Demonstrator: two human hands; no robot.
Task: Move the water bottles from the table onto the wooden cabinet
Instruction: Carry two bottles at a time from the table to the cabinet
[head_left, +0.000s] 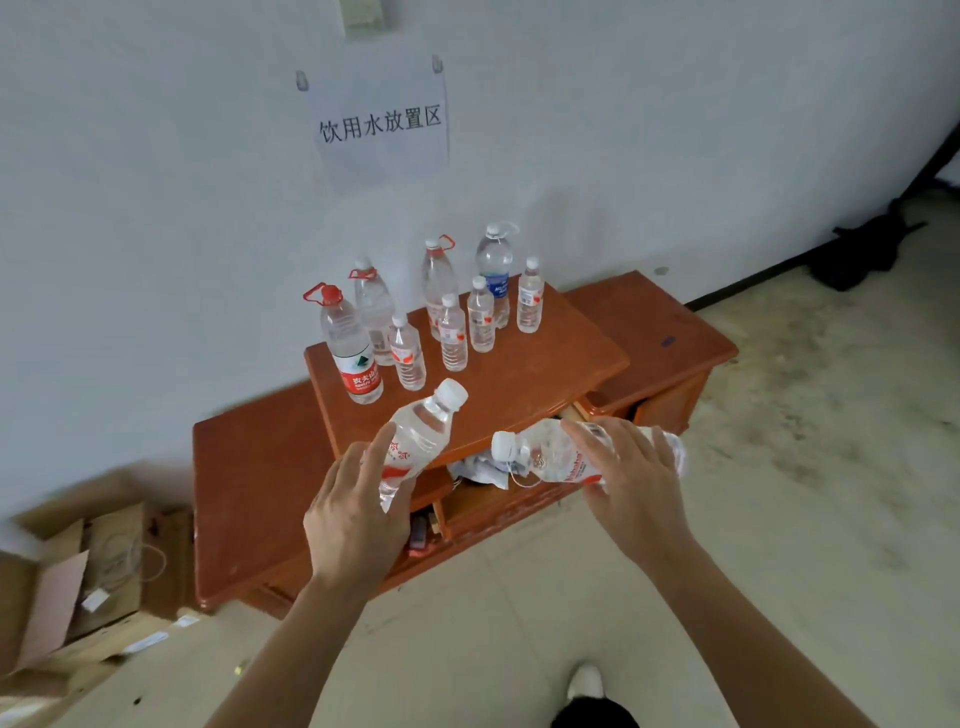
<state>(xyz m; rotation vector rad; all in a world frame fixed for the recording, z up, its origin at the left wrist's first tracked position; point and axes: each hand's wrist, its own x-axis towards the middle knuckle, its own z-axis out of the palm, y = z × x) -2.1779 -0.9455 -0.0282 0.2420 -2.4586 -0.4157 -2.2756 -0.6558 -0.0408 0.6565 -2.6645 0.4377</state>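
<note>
1. Head view: a pale wall (156, 208) fills the upper half of the frame, and a worn light floor (779, 519) fills the lower right.
2. The wooden cabinet (545, 364) stands against the wall at mid-frame, with a raised middle top and a lower wing on either side. A drawer (498, 506) under the raised top is open, with crumpled white wrapping in it.
3. Flattened cardboard boxes (57, 587) lie at the lower left, beside the cabinet's left wing.
4. A paper sign (382, 124) with printed characters hangs on the wall at upper centre.
5. The left hand (353, 514), just below centre, has its grip clamped on a tilted bottle (421, 431). The cap points to the upper right, over the front edge of the raised surface.
6. The right hand (628, 478), right of centre, has its grip curled round a sideways bottle (545, 457). The cap points left, over the open drawer.
7. Four tall bottles stand upright along the back of the raised surface:
   - a red-labelled bottle (350, 348) at the left
   - a red-handled bottle (374, 312) just behind it
   - a third tall bottle (439, 280) at centre
   - a blue-labelled bottle (494, 270) further right
8. Four small ones stand upright before them in a row slanting up to the right: the first small bottle (408, 353), second small bottle (453, 335), third small bottle (481, 317) and fourth small bottle (530, 299).
9. A white shoe (586, 680) shows at the bottom edge.
</note>
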